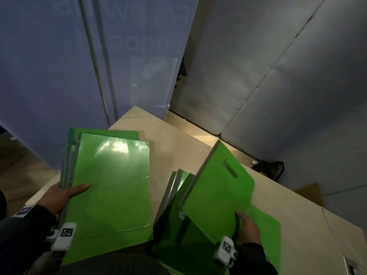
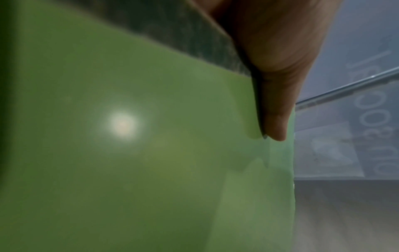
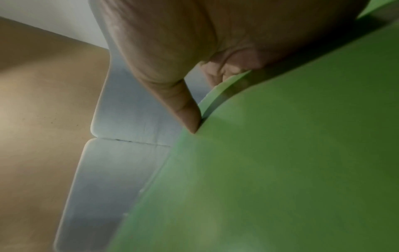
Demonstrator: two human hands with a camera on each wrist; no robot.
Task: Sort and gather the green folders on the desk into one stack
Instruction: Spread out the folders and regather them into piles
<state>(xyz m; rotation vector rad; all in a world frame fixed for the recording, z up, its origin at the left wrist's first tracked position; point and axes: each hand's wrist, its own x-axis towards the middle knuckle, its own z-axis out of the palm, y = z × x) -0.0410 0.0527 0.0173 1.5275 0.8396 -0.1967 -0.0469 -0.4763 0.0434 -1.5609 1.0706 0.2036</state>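
Note:
A bundle of glossy green folders (image 1: 113, 183) is lifted at the left, above the desk's near left edge. My left hand (image 1: 63, 195) grips its left side, thumb laid on the top cover (image 2: 151, 136), the other fingers hidden beneath. At the right, one green folder (image 1: 220, 183) with a dark slot is tilted up on its left edge. My right hand (image 1: 247, 227) grips its near right corner, thumb (image 3: 185, 112) on the cover (image 3: 280, 162). Under it lie more green folders (image 1: 178, 187), fanned on the wooden desk (image 1: 178, 139).
A pale padded wall panel (image 1: 278, 76) stands behind the desk and a bluish printed banner (image 1: 59, 66) at the left. A black basket (image 1: 270, 169) sits past the desk's right edge. A small white object (image 1: 352, 267) lies at the desk's near right corner.

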